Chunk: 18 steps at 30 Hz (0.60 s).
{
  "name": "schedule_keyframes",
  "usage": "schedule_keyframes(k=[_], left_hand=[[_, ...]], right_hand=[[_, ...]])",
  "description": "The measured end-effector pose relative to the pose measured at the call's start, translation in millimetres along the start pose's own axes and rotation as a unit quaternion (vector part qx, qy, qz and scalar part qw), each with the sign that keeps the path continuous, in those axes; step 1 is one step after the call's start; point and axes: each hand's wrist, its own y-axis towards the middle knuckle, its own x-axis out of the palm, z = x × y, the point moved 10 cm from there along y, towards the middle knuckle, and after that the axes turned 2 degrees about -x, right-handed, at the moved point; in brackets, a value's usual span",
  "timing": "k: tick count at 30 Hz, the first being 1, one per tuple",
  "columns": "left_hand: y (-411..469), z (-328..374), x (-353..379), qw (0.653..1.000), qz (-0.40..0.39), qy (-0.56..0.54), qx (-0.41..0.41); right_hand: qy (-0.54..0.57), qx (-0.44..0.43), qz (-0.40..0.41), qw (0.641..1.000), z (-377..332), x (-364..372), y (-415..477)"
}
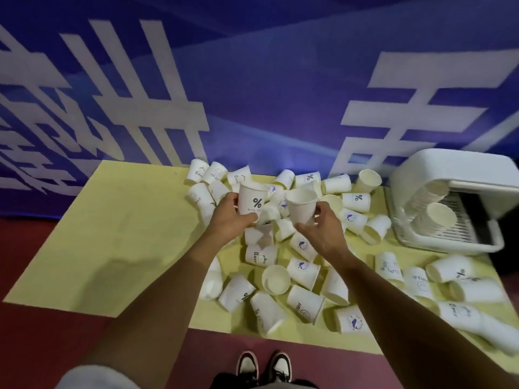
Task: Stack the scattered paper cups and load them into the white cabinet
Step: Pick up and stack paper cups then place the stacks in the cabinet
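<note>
Several white paper cups (304, 303) lie scattered on a yellow table (118, 234), most on their sides. My left hand (229, 217) grips an upright cup printed with a percent sign (252, 200), lifted above the pile. My right hand (323, 231) holds a plain white cup (302, 204), mouth up, just right of the first; the two cups are apart. The white cabinet (449, 175) stands open at the table's right end, with stacked cups (432, 209) lying inside on its rack.
A blue banner with large white characters (252, 94) hangs behind the table. The floor (42, 332) is dark red. My shoes (264, 367) stand at the table's near edge. The left half of the yellow tabletop holds no cups.
</note>
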Motion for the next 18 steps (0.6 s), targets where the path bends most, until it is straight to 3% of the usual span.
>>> schedule_keyframes(k=[11,18], left_hand=[[-4.6,78.4,128.8,0.994,-0.089,0.015,0.054],[-7.2,129.1,230.8,0.993,-0.098,0.024,0.061]], right_hand=[[0.015,0.039,0.102,0.994,83.6,-128.7,-11.7],[0.027,0.028,0.091,0.995,141.0,-209.2,18.9]])
